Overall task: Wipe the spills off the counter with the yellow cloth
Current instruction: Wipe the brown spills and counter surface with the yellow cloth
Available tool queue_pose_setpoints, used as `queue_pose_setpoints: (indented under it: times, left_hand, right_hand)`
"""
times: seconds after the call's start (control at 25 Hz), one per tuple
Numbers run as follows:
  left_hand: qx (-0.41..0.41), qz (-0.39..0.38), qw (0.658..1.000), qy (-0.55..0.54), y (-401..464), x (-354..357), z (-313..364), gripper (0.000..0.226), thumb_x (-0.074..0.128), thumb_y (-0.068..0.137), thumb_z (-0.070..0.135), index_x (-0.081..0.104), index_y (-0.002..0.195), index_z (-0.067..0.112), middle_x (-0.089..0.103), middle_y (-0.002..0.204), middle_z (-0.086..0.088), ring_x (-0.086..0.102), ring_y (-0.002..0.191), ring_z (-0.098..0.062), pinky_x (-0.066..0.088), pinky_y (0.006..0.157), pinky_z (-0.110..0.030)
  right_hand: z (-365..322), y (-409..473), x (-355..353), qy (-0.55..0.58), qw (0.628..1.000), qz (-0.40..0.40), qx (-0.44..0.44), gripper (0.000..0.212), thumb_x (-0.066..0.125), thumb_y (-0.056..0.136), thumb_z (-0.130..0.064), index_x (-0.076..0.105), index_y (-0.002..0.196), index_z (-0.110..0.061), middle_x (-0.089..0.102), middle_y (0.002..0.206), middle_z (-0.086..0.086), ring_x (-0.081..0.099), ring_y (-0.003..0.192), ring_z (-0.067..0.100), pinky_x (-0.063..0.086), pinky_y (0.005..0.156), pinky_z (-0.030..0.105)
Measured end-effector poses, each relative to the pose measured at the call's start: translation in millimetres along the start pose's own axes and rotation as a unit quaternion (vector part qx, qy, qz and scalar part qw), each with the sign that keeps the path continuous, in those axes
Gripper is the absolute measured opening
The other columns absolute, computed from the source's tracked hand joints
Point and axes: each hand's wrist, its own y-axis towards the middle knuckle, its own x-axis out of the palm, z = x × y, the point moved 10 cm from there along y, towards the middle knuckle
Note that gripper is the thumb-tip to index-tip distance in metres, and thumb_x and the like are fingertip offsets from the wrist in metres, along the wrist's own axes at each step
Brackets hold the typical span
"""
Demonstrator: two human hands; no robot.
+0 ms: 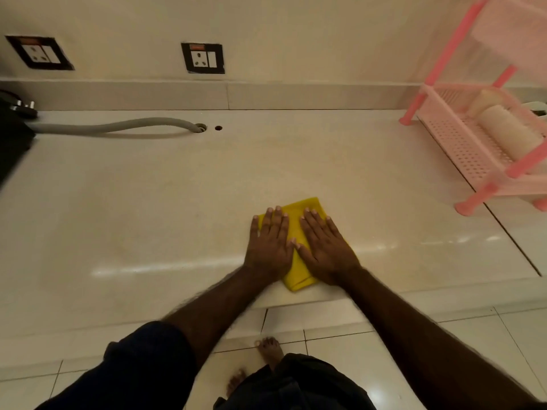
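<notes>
A folded yellow cloth [297, 232] lies flat on the cream counter [148, 217], close to its front edge. My left hand [269, 247] presses palm-down on the cloth's left half, fingers spread and pointing away from me. My right hand [325, 247] lies flat on the right half in the same way. Both palms cover most of the cloth; its far corner and near corner stick out. Faint yellowish stains [296, 155] mark the counter beyond the cloth.
A pink plastic rack [473, 149] holding pale rolls stands at the right. A grey hose [112, 127] runs along the back into a hole [200, 127]. A dark object [11, 134] sits at the far left. Two wall sockets [202, 58] are above the backsplash.
</notes>
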Motion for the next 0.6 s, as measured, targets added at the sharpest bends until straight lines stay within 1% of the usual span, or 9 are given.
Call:
queue_pose_setpoints:
  times: [0.08, 0.2, 0.32, 0.44, 0.52, 0.56, 0.6]
  left_hand:
    - [0.027, -0.01, 1.0, 0.001, -1.2, 7.7, 18.7, 0.069, 0.029, 0.105, 0.045, 0.025, 0.16, 0.005, 0.021, 0.17, -0.018, 0.016, 0.159, -0.037, 0.017, 0.125, -0.064]
    - [0.051, -0.016, 0.999, 0.001, -14.3, 12.8, 24.4, 0.072, 0.027, 0.104, 0.051, 0.022, 0.161, 0.008, 0.017, 0.172, -0.014, 0.012, 0.161, -0.032, 0.013, 0.127, -0.063]
    - [0.063, -0.026, 0.998, -0.002, -36.0, 15.2, 16.1, 0.074, 0.023, 0.104, 0.054, 0.018, 0.162, 0.01, 0.013, 0.173, -0.011, 0.008, 0.161, -0.028, 0.009, 0.128, -0.063]
    - [0.057, -0.053, 0.997, -0.007, -55.8, 11.4, -1.6, 0.075, 0.018, 0.103, 0.058, 0.008, 0.164, 0.015, 0.0, 0.175, -0.006, -0.004, 0.162, -0.025, 0.002, 0.129, -0.061]
    - [0.052, -0.07, 0.996, -0.031, -64.6, 5.3, -13.7, 0.075, 0.023, 0.104, 0.058, 0.003, 0.164, 0.017, -0.01, 0.173, -0.002, -0.011, 0.161, -0.023, -0.005, 0.129, -0.059]
    - [0.047, -0.072, 0.995, -0.051, -68.8, 0.7, -18.9, 0.075, 0.028, 0.105, 0.056, 0.002, 0.164, 0.018, -0.014, 0.172, -0.001, -0.013, 0.161, -0.022, -0.006, 0.13, -0.057]
    - [0.037, -0.068, 0.993, -0.086, -74.2, -6.1, -23.6, 0.077, 0.034, 0.104, 0.055, 0.003, 0.164, 0.018, -0.014, 0.171, 0.0, -0.012, 0.161, -0.021, -0.006, 0.13, -0.055]
  right_hand:
    - [15.5, -25.0, 0.9, -0.008, 0.999, -0.007, 0.034, 0.075, 0.03, 0.107, -0.052, 0.037, 0.161, -0.001, 0.031, 0.172, 0.018, 0.026, 0.162, 0.033, 0.028, 0.129, 0.057]
    - [14.0, -52.9, 7.9, -0.02, 0.997, -0.041, 0.058, 0.078, 0.02, 0.107, -0.056, 0.023, 0.167, -0.005, 0.016, 0.177, 0.014, 0.011, 0.166, 0.027, 0.016, 0.134, 0.053]
    - [-2.7, -66.7, 12.8, -0.018, 0.996, -0.057, 0.06, 0.079, 0.016, 0.107, -0.057, 0.017, 0.168, -0.007, 0.01, 0.178, 0.013, 0.004, 0.166, 0.026, 0.013, 0.134, 0.052]
    - [-29.1, -72.3, 14.2, 0.001, 0.996, -0.059, 0.066, 0.08, 0.016, 0.106, -0.058, 0.016, 0.168, -0.007, 0.008, 0.178, 0.012, 0.003, 0.166, 0.026, 0.012, 0.135, 0.053]
    - [-49.6, -73.4, 15.4, 0.017, 0.995, -0.055, 0.083, 0.079, 0.017, 0.106, -0.056, 0.018, 0.168, -0.006, 0.009, 0.177, 0.014, 0.003, 0.166, 0.028, 0.01, 0.135, 0.053]
    - [-57.5, -74.0, 17.4, 0.026, 0.993, -0.059, 0.1, 0.08, 0.016, 0.106, -0.056, 0.015, 0.168, -0.005, 0.006, 0.178, 0.014, 0.0, 0.166, 0.028, 0.006, 0.135, 0.053]
    - [-62.9, -74.1, 19.9, 0.036, 0.99, -0.066, 0.12, 0.08, 0.014, 0.105, -0.055, 0.011, 0.168, -0.006, 0.0, 0.178, 0.013, -0.005, 0.166, 0.028, 0.0, 0.136, 0.051]
